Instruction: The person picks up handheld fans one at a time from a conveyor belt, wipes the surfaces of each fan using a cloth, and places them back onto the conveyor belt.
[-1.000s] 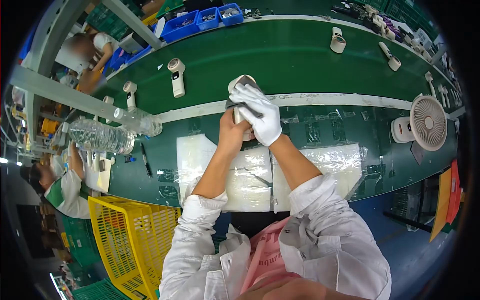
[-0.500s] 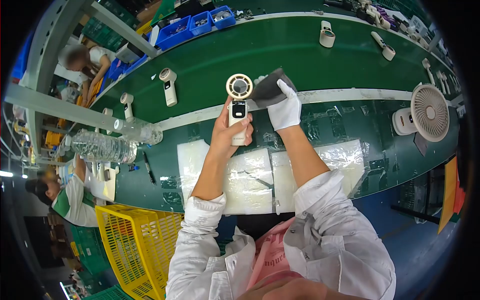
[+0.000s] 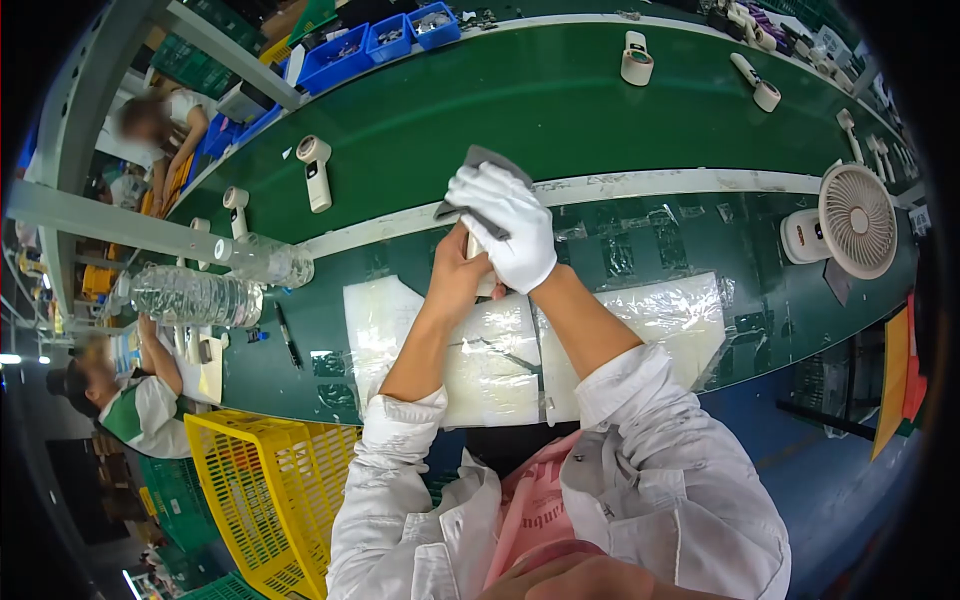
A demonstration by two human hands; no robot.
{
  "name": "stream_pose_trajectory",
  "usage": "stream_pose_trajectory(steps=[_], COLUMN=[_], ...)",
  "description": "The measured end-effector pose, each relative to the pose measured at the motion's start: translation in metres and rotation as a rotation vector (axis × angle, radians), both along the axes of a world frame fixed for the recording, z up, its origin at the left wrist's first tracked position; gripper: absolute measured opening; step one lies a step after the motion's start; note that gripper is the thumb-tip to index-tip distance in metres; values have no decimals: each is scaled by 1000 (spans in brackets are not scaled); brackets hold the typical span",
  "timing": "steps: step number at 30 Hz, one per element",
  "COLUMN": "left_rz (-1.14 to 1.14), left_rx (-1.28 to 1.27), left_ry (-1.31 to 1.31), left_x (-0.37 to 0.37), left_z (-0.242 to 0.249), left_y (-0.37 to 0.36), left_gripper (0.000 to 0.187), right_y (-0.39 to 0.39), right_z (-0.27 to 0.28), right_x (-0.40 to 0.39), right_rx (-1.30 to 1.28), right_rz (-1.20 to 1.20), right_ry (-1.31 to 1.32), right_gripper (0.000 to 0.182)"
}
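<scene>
My bare left hand (image 3: 456, 272) is wrapped round the handle of a cream handheld fan (image 3: 475, 246). Over the fan's upper part lies my right hand (image 3: 518, 232), in a white glove, with a dark grey cloth (image 3: 492, 158) gripped under its fingers. Glove and cloth hide the fan's round head and most of its front. Both hands meet above the near edge of the green conveyor belt (image 3: 420, 130), over the taped worktop (image 3: 620, 250).
White padded sheets (image 3: 490, 370) are taped down before me. A desk fan (image 3: 857, 222) stands right; water bottles (image 3: 195, 295) and a pen (image 3: 288, 335) lie left. Handheld fans (image 3: 316, 175) rest on the belt. A yellow crate (image 3: 270, 500) stands lower left, near co-workers.
My right hand has brought the cloth leftward onto the handheld fan, covering its head, which showed before. My left hand keeps its hold on the handle.
</scene>
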State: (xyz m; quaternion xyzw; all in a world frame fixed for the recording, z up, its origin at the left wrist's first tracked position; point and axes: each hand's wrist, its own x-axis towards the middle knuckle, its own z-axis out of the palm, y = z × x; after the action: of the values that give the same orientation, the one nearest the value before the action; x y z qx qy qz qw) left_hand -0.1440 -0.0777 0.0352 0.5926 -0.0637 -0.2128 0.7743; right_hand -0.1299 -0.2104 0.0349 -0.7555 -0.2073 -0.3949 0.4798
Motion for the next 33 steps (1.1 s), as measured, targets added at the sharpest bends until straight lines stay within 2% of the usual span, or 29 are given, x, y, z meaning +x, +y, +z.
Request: stream_pose_trajectory(steps=[2, 6, 7, 8, 10, 11, 12, 14, 15, 16, 18, 20, 21, 22, 24, 25, 26, 31, 33], left_rz=[55, 62, 74, 93, 141, 74, 82, 104, 71, 79, 84, 22, -3, -24, -30, -15, 0, 83, 119], left_rx=[-4, -8, -6, -40, -113, -138, -137, -132, -117, -97, -59, 67, 150, 232, 596, 583, 573, 612, 639], left_ry=[7, 75, 48, 31, -4, 46, 49, 57, 34, 15, -22, -128, -163, -200, -520, -457, -392, -389, -394], left_x=[4, 4, 6, 6, 5, 11, 12, 13, 16, 14, 11, 11, 9, 7, 4, 2, 0, -1, 1], left_z=[-14, -4, -3, 0, 10, 3, 3, 4, 1, 5, 13, 10, 11, 11, 6, 5, 6, 6, 1], left_y=[6, 5, 4, 3, -1, 8, 9, 13, 17, 16, 10, 12, 11, 11, 5, 3, 3, 7, 9], left_gripper=[37, 29, 49, 59, 78, 98, 97, 96, 94, 93, 89, 92, 92, 93, 90, 90, 89, 88, 85], right_y=[2, 0, -2, -5, -2, -1, -3, -10, -16, -21, -40, -49, -50, -49, -38, -32, -24, -16, -12], right_z=[0, 1, 4, 11, 11, 4, 3, -17, -21, -24, -24, -22, -20, -19, -14, -13, -24, -5, -8], right_x=[-6, -12, -20, -29, -30, -25, -20, -6, 4, 9, 17, 26, 28, 28, 25, 19, 20, 11, 11], right_rx=[68, 257, 411, 588, 803, 848, 929, 1181, 1387, 1572, 1696, 1840, 1797, 1645, 1336, 1037, 646, 122, 0], right_rz=[111, 251, 399, 497, 636, 639, 601, 797, 943, 880, 841, 533, 469, 406, 289, 186, 83, -96, -117], right_ry=[68, 167, 428, 690, 786, 743, 811, 689, 602, 594, 449, 449, 434, 487, 584, 690, 447, 128, 79], right_gripper=[26, 20, 20, 20, 22, 24, 23, 20, 23, 31, 34, 34, 35, 34, 32, 28, 24, 24, 25])
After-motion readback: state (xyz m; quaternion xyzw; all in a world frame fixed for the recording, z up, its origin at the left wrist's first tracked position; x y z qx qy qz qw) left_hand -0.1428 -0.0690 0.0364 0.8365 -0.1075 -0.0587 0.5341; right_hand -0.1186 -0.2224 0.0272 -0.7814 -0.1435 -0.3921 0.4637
